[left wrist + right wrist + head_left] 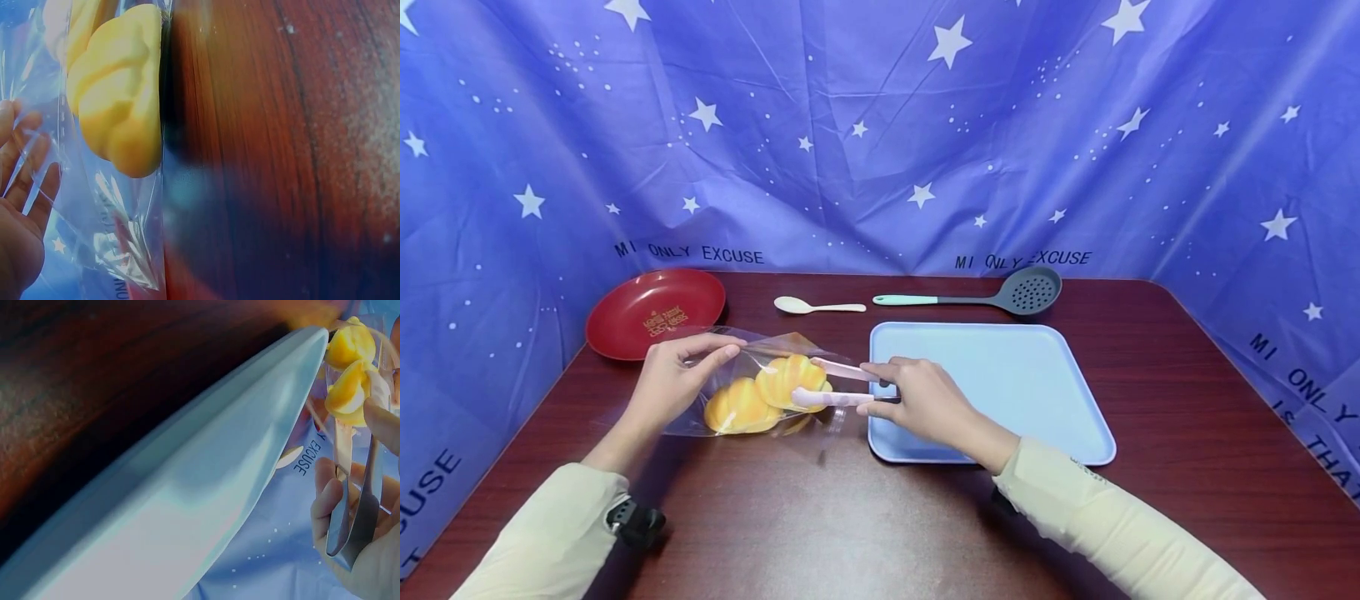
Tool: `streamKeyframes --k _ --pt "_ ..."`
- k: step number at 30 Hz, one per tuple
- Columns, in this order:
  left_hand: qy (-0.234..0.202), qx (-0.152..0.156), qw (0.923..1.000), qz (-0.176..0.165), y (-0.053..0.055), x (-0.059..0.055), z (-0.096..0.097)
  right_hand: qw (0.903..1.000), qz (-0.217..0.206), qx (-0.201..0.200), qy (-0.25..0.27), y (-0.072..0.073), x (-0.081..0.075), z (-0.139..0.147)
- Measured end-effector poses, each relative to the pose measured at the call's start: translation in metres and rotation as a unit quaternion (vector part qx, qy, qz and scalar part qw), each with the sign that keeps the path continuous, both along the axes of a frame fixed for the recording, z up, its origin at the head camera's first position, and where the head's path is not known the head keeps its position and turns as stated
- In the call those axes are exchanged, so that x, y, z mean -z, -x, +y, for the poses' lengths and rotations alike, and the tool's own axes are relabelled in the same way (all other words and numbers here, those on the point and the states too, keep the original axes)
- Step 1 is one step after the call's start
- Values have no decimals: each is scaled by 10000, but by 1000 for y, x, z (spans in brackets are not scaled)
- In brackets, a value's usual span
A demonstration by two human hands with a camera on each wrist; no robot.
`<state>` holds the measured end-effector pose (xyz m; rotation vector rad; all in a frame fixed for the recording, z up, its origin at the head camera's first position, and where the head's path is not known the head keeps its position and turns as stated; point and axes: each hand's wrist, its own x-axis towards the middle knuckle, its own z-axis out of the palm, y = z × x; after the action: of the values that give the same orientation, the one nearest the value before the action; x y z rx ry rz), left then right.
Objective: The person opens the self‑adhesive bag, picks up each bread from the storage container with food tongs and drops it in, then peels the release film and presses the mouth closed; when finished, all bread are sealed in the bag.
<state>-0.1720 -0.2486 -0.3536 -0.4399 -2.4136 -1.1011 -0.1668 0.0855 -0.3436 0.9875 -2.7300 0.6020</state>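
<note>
My left hand [673, 375] pinches the upper edge of a clear plastic bag [685, 425] between thumb and forefinger. Inside the bag lies a yellow toy bread roll [741, 407], close up in the left wrist view as a twisted bread roll [122, 94]. A second bread roll [781, 380] touches it, toward the bag's right end, between the pale pink tips of a pair of tongs [835, 399]. My right hand [928, 400] holds these tongs by their metal handle, seen in the right wrist view as bent metal tongs [356, 540].
The light blue tray [1000, 392] lies under and beyond my right hand. A red plate [625, 312] stands at the back left, behind the bag. Along the back lie a cream spoon [808, 307] and a grey slotted skimmer [1030, 292]. A starry blue cloth [865, 183] hangs behind the table.
</note>
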Motion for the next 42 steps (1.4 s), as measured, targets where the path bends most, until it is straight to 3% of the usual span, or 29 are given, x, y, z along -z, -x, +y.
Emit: streamKeyframes --k 7,13,23,27,36,42 --pt "309 337 9989 139 3 3 -1 9999 -59 -98 -3 1 -1 -3" --pt "619 366 9973 142 2 3 -1 9999 -65 -111 -63 0 -2 -4" --pt "490 780 9957 -77 3 0 1 9997 136 144 137 1 1 -8" --pt "512 753 9958 -79 3 -1 4 9997 122 163 94 2 2 -12" --pt "429 551 9976 23 2 -1 2 9979 -602 225 -82 4 -7 -12" --pt "379 624 9973 -35 3 0 1 9916 -1267 252 -105 8 -13 -7"
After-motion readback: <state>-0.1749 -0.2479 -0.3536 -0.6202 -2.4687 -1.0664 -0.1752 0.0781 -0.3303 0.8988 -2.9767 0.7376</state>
